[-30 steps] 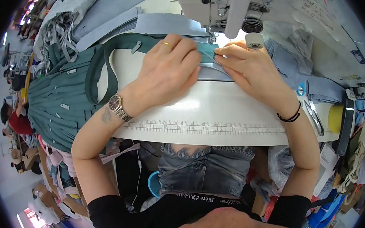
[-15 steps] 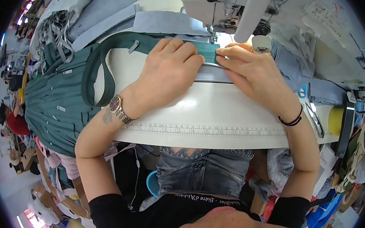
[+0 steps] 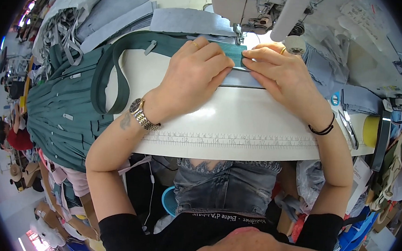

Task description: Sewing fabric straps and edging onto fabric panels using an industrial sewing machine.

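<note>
From my remote station I locate the green band (image 3: 237, 53) at the far edge of the white bench (image 3: 239, 114), just on the near side of the presser foot (image 3: 239, 34) of the sewing machine (image 3: 228, 8).

Hand state: the left hand (image 3: 195, 69) is narrow, with fingers bent and tips closed on the band. The right hand (image 3: 279, 72) is also narrow — thumb and fingers pinch the band's right end. Under both hands lies a pale grey strip (image 3: 241, 79); I cannot tell whether it is cloth or plate.

Leftward, the band turns back toward the near edge in a slack loop (image 3: 102, 83), beside the pleated green fabric (image 3: 62, 111) that covers the bench's left end. The scissors (image 3: 347, 129) lie untouched near the right end.

Progress, by my judgement: the end section is laid flat and squared up between the hands — handling is under way, not finished. I see no part of it clearly clamped beneath the foot. The loop is not yet straightened. Stitching is too small to confirm.
</note>
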Motion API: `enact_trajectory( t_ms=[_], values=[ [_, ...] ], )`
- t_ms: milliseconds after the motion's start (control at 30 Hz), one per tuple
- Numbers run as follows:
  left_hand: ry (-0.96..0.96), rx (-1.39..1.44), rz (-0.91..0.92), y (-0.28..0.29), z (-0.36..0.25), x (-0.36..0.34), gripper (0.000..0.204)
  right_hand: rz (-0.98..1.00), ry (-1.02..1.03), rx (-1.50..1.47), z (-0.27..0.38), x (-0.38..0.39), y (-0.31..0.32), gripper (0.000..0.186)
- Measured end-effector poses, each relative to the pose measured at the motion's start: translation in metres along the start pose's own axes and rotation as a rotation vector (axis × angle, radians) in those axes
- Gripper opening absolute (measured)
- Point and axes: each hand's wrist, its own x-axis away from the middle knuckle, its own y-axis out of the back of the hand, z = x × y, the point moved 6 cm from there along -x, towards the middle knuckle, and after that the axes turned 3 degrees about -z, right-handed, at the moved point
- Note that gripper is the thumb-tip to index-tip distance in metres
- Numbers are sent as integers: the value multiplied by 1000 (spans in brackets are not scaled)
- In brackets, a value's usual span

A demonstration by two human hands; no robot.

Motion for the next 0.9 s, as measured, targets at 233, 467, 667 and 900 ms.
enact_trajectory(
  t_ms=[233,467,667,900],
  values=[
    [-21,-8,-6,-1,-2,-2,8,-26,9,20,0,-1,-1,21],
    [-32,-28,28,-2,-4,-2,6,-32,-1,30,1,0,0,21],
    [-36,-39,21,0,-5,-4,7,-69,17,25,2,-1,-1,20],
    [-231,-220,151,10,-7,-19,19,-68,10,25,2,1,-2,20]
  ],
)
